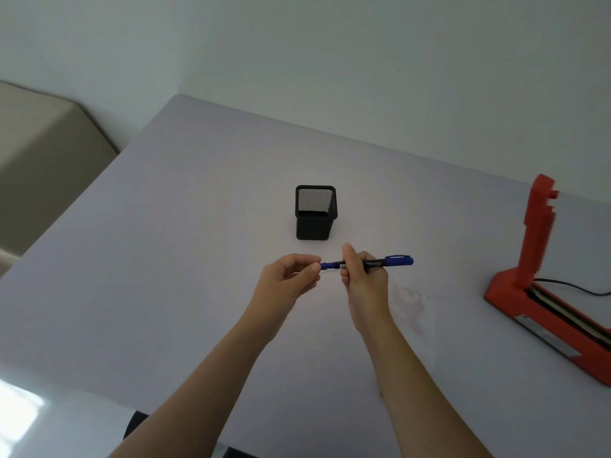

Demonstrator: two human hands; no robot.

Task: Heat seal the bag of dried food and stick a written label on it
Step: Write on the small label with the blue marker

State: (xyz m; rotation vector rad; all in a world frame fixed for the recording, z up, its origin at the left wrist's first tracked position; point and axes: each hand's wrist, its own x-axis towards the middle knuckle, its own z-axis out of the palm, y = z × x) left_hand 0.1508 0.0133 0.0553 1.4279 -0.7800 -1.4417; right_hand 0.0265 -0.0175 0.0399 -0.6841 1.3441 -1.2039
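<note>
Black square mesh pen holder, contents not discernible. Right hand grips blue-capped black marker; left hand pinches its left end. Red heat sealer cropped at right.

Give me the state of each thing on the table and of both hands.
Marker: held level over the table, blue cap on its right end.
Right hand: gripping the marker's barrel.
Left hand: pinching the marker's left end.
Pen holder: upright, looks empty.
Sealer: arm raised, cord attached.
</note>
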